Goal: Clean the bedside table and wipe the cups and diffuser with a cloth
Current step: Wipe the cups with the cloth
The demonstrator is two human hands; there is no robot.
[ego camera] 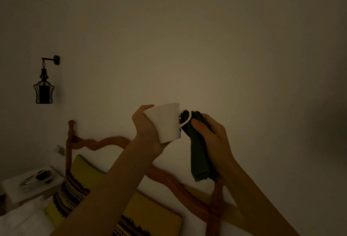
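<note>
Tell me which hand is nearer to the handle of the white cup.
The right hand: it presses the dark cloth against the cup handle. The left hand grips the white cup by its body, on the side away from the handle.

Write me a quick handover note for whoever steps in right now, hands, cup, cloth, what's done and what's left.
Left hand grips the white cup by its body, held up in front of the wall, tilted.
Right hand holds the dark green cloth, bunched against the cup's handle; the rest of the cloth hangs down.
Cup handle is being wiped now.
Bedside table sits far left beside the bed, with blurred items on it that cannot be identified.
Left: finish this cup and set it down; any other cup, the diffuser and the table top cannot be judged from here.
</note>
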